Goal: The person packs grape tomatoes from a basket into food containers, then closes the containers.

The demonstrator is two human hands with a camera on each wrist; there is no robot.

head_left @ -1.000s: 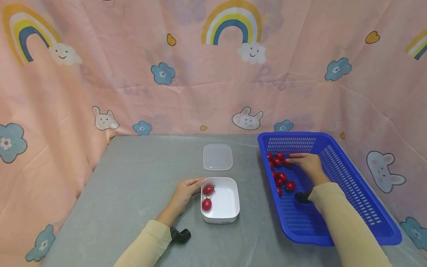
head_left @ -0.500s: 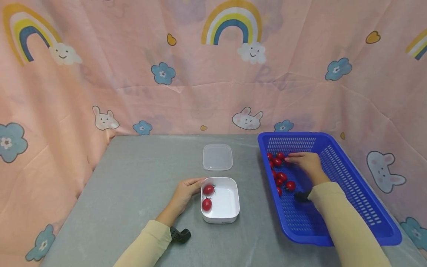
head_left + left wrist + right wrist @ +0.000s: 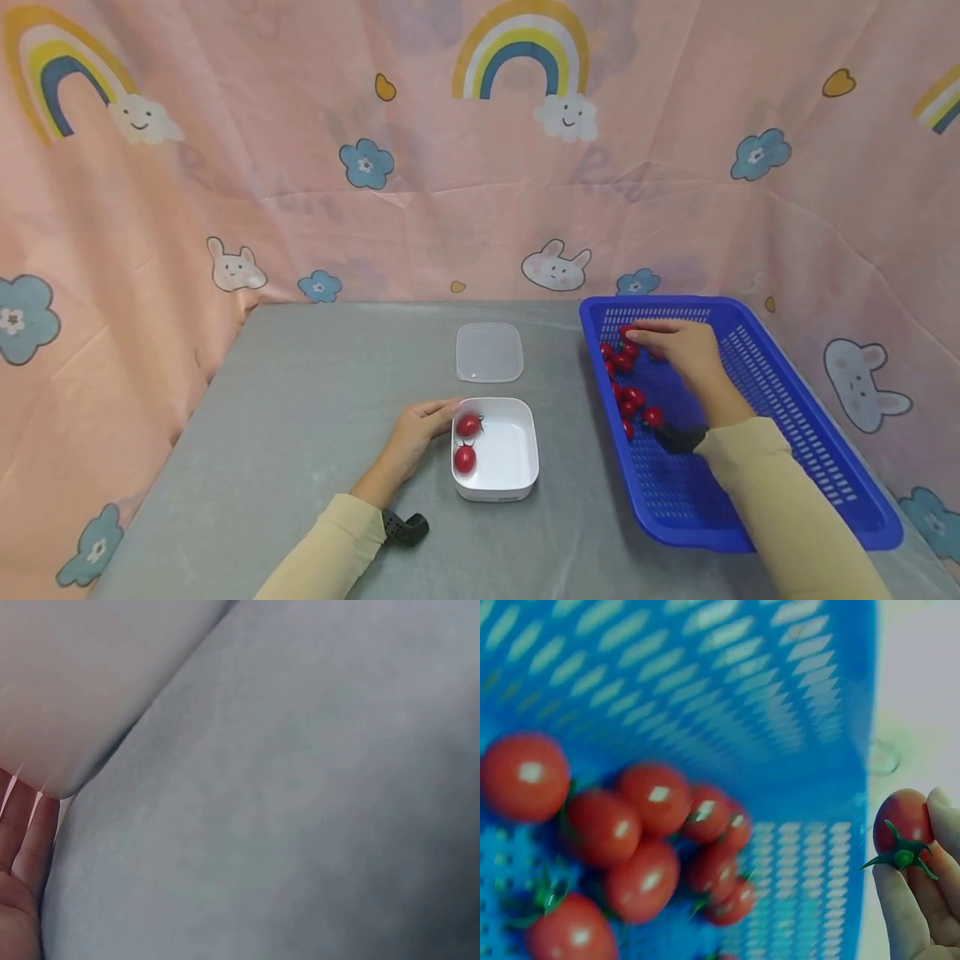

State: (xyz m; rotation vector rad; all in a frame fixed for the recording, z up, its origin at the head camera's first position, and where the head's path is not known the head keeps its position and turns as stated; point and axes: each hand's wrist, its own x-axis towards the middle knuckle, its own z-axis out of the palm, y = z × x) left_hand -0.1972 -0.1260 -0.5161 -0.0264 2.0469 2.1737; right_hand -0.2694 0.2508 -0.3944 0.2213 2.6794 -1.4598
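My right hand (image 3: 686, 354) pinches a cherry tomato (image 3: 904, 821) with a green stem between thumb and fingers, raised over the far left part of the blue basket (image 3: 637, 500). Below it, several more cherry tomatoes (image 3: 641, 881) lie along the basket's left side. My left hand (image 3: 414, 429) rests its straight fingers against the left wall of a square white container (image 3: 506, 483). Inside that container, along its left side, are two cherry tomatoes (image 3: 465, 458). Only a few left fingers (image 3: 34, 847) show in the left wrist view, against the pale container wall.
A translucent square lid (image 3: 490, 354) lies flat on the grey table (image 3: 315, 375), behind the white container. The basket's raised perforated walls stand at the table's right. A pink patterned curtain (image 3: 450, 217) hangs behind the table and along its sides.
My right hand has lifted up and slightly left with a cherry tomato in its fingers, uncovering another tomato beneath the hand. The left hand and the white container stay put.
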